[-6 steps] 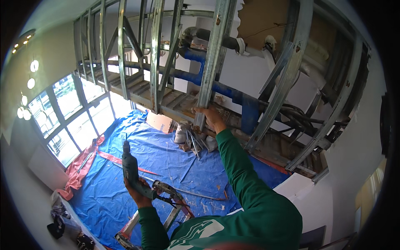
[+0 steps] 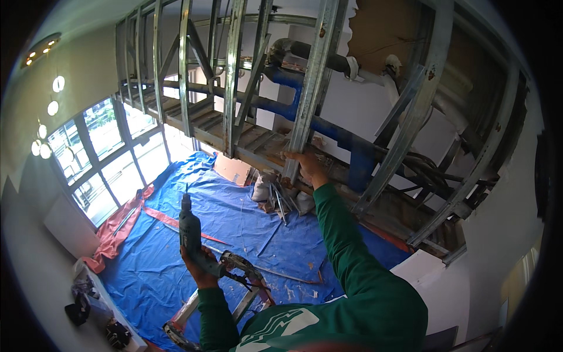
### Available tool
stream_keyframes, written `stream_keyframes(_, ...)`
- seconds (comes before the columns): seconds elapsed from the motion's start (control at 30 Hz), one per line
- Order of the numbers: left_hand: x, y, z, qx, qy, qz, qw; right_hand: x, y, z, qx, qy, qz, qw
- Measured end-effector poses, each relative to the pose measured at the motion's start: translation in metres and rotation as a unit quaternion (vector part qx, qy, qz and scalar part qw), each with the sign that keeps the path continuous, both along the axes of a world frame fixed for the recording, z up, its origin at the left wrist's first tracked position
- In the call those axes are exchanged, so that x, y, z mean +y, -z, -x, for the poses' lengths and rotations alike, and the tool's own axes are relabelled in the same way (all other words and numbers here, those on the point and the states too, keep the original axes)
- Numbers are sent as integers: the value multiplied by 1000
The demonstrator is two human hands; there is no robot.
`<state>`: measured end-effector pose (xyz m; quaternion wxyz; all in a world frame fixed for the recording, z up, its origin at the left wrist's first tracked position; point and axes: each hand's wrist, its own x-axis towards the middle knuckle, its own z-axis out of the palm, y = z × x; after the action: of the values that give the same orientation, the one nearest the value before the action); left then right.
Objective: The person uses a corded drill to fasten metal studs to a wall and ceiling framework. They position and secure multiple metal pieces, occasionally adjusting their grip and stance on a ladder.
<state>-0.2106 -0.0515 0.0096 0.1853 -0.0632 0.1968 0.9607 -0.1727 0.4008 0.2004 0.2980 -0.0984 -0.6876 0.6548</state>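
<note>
In my left hand (image 2: 198, 267) is a dark green power drill (image 2: 189, 232), its bit pointing upward. My fingers wrap round its handle, and a dark cord hangs from the lower end. My right hand (image 2: 309, 168) grips the lower part of an upright metal stud (image 2: 312, 82), with the arm stretched forward. That stud rises from a ledge of bare framing (image 2: 255, 141). Behind it run a blue-coated beam (image 2: 264, 104) and pipes. Just right of the drill's handle, below it, stands the top of a stepladder (image 2: 243, 267).
A blue tarp (image 2: 234, 217) covers the floor far below. Bags and scrap metal (image 2: 278, 196) lie beneath the ledge. Dark cables (image 2: 425, 164) loop between the studs on the right. Tall windows (image 2: 111, 158) and hanging lamps (image 2: 53, 108) are at the left.
The whole scene has shifted slightly to the right in the picture. My left hand still has the drill upright, and my right hand stays on the same stud.
</note>
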Motion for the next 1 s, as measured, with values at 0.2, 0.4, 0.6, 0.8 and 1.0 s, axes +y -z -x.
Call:
stream_keyframes(0.2,0,6,3,-11,23,-23,999,16,13,7,25,-29,11,999)
stream_keyframes(0.4,-2,12,6,-13,23,-42,999,16,16,8,38,-23,-7,999)
stream_keyframes(0.6,-3,10,4,7,34,-66,997,15,14,9,36,-25,7,999)
stream_keyframes(0.8,-4,10,6,-3,31,-69,997,19,16,13,14,-15,21,1000)
stream_keyframes(1.0,-4,11,6,-8,37,-95,995,17,11,9,9,-27,12,1000)
